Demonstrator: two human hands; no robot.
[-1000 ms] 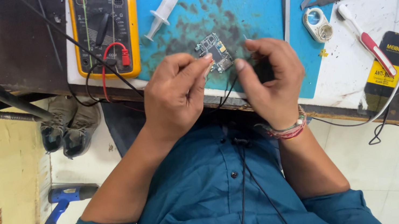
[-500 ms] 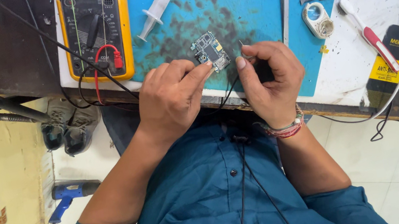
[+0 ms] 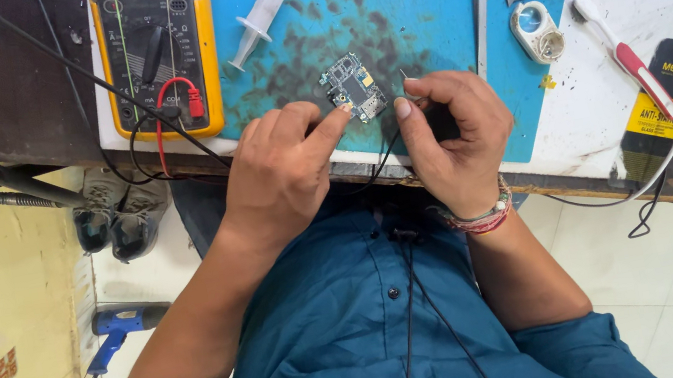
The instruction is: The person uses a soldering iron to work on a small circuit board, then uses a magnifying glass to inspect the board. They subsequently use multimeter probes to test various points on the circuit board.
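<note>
Open blue mat (image 3: 415,9) lies beyond the circuit board (image 3: 354,87); syringe (image 3: 269,5) blocks the left, tweezers (image 3: 480,7) and a round tape holder (image 3: 537,32) crowd the right.

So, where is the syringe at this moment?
In the head view, the syringe lies on the blue mat at the top, just right of the yellow multimeter and above the small circuit board.

Single head-worn view, looking steeply down from close above. The blue-matted work surface (image 3: 433,6) fills the upper frame; the wearer's blue-shirted torso (image 3: 353,334) fills the lower.
</note>
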